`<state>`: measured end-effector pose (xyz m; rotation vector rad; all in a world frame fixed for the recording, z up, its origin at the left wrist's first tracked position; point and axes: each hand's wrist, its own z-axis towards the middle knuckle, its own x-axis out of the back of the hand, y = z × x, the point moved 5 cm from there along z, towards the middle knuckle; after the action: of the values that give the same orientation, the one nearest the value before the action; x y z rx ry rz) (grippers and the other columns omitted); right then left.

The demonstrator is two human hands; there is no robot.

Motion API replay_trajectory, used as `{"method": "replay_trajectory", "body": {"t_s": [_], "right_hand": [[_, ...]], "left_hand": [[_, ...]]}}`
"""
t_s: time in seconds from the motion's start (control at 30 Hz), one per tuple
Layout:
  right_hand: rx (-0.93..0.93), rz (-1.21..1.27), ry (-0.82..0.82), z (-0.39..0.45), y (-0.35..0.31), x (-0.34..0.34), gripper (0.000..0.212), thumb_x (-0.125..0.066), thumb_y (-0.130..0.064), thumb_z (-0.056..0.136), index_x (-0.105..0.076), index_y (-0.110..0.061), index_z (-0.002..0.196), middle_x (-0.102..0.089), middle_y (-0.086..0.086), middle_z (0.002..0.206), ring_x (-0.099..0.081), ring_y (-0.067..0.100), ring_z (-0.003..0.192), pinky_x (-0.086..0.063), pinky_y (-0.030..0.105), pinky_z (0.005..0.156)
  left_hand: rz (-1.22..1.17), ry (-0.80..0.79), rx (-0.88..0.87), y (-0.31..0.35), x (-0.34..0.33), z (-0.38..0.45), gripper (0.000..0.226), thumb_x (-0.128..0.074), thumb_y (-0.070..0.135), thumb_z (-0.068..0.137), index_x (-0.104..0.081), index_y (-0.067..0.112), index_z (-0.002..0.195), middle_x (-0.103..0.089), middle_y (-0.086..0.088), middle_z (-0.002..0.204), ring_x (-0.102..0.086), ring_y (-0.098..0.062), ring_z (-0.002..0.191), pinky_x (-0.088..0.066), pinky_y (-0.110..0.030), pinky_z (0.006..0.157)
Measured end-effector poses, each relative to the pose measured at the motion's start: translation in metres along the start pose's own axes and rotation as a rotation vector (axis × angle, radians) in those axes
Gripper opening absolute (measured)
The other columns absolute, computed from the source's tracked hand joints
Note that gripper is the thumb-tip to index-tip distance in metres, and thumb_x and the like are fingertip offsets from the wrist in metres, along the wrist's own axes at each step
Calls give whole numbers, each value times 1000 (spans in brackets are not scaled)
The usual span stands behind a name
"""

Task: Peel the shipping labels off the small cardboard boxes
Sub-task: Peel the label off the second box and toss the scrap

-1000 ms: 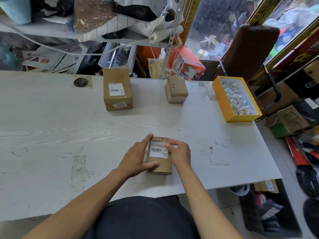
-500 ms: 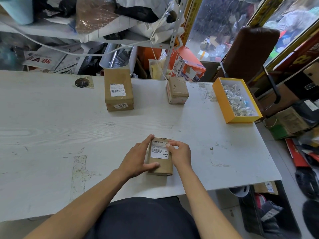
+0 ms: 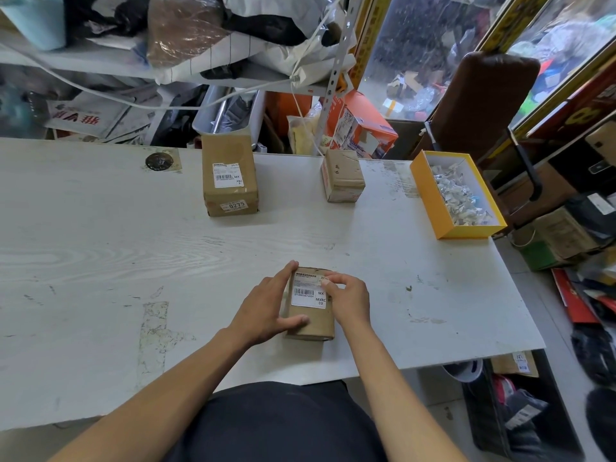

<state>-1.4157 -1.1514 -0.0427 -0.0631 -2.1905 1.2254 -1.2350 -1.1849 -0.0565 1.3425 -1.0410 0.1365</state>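
The nearest small cardboard box (image 3: 311,315) lies at the table's (image 3: 100,261) near edge, its long axis running away from the person. It is steadied by the left hand (image 3: 266,306), fingers straight along its left side and thumb across the near top. The shipping label (image 3: 308,293) sits on the top face, and its far right corner is picked at by the curled fingertips of the right hand (image 3: 348,300), the nearer one. Since half a second ago little has shifted; the label still lies flat. Farther off, a labelled box (image 3: 230,176) and another box (image 3: 343,176) are left untouched.
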Motion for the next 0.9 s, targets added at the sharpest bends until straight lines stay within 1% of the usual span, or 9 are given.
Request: {"method": "replay_trajectory", "body": {"t_s": [0.13, 0.23, 0.3, 0.47, 0.6, 0.77, 0.87, 0.9], "right_hand": [[7, 2, 0, -1, 1, 0, 6, -67, -20, 87, -72, -17, 84, -71, -7, 113, -67, 17, 100, -54, 36, 90], [21, 5, -3, -3, -2, 1, 8, -66, -18, 88, -69, -18, 81, -71, -7, 112, -67, 16, 98, -53, 31, 86], [23, 12, -5, -3, -3, 1, 9, -66, -18, 88, -69, -19, 79, -71, -7, 111, -67, 17, 97, -53, 30, 84], [8, 7, -6, -2, -2, 1, 8, -66, -19, 89, -70, -17, 82, -70, -7, 110, -68, 18, 94, -55, 32, 83], [13, 21, -7, -3, -3, 1, 9, -66, -18, 88, -69, -18, 79, -70, -6, 110, -68, 19, 95, -55, 36, 87], [14, 17, -7, -2, -3, 1, 10, -67, -18, 88, -69, -20, 78, -71, -5, 109, -68, 19, 94, -56, 37, 86], [18, 9, -12, -3, -4, 2, 10, -66, -17, 89, -70, -18, 79, -71, -7, 108, -67, 17, 94, -53, 26, 77], [23, 5, -13, -3, -5, 2, 9, -66, -16, 89, -70, -16, 81, -71, -7, 109, -67, 17, 94, -51, 25, 76]], "left_hand": [[6, 3, 1, 1, 0, 0, 109, -74, 59, 73, -8, 33, 155, -50, 4, 141, -48, -17, 117, -44, -31, 95], [2, 2, 1, 0, 0, 0, 108, -74, 59, 72, -8, 33, 155, -50, 5, 141, -48, -17, 117, -44, -31, 95], [2, 2, 1, 0, 0, 0, 108, -73, 59, 73, -8, 33, 155, -50, 5, 141, -48, -17, 118, -44, -31, 95], [4, 4, -2, 0, -1, 0, 108, -74, 59, 73, -8, 33, 155, -50, 5, 141, -48, -17, 118, -44, -31, 95], [9, 3, 3, 0, -1, -1, 109, -74, 60, 73, -8, 33, 155, -51, 4, 140, -48, -17, 118, -44, -31, 95], [10, 1, 4, 1, -1, 0, 109, -73, 60, 73, -8, 33, 155, -50, 5, 141, -48, -17, 119, -44, -31, 95], [7, 2, 10, 0, -1, -1, 109, -74, 59, 73, -8, 33, 155, -51, 3, 140, -48, -17, 118, -44, -32, 95], [6, 2, 11, 0, -1, -1, 109, -74, 59, 73, -8, 33, 155, -51, 3, 140, -48, -18, 119, -44, -31, 95]]}}
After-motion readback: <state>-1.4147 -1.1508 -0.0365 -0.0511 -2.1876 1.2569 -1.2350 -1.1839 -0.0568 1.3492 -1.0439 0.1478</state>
